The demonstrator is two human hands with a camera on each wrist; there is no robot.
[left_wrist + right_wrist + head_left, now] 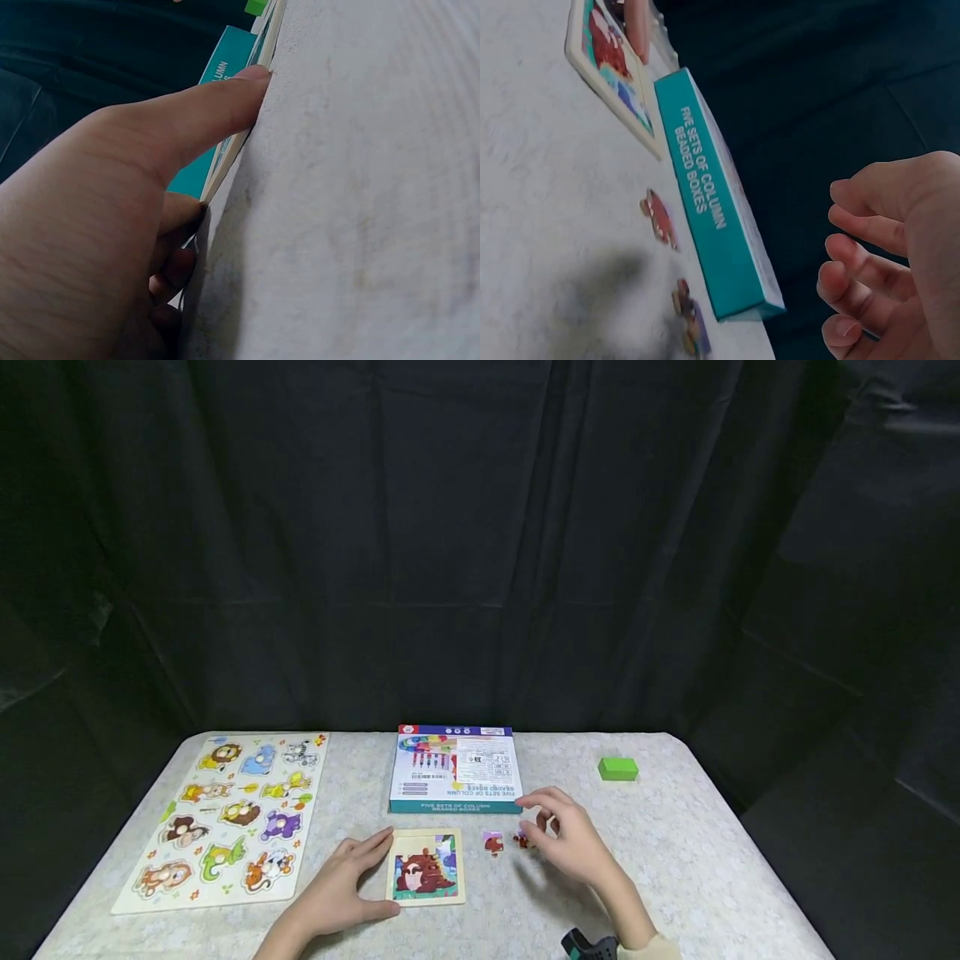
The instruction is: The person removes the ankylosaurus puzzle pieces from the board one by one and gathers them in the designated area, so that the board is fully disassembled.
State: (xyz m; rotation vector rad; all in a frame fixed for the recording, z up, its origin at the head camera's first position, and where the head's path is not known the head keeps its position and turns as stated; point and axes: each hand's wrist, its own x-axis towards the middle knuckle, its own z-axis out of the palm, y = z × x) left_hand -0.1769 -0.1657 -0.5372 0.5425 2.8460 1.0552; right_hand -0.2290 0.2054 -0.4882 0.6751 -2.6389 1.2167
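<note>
A small square jigsaw puzzle in a pale wooden frame lies flat, partly filled with a red-brown creature; its upper left shows bare wood. My left hand holds the frame at its left side, thumb at the lower corner and index finger at the upper one. In the left wrist view the thumb presses the frame's edge. Two loose jigsaw pieces, one red and lilac and one darker, lie right of the frame. Over the darker piece hovers my right hand, fingers loosely bent and holding nothing.
Behind the puzzle lies a flat teal-edged cardboard box of beaded column sets. A large animal puzzle board covers the table's left side. At the back right sits a green block. Black curtain hangs beyond the table's back edge.
</note>
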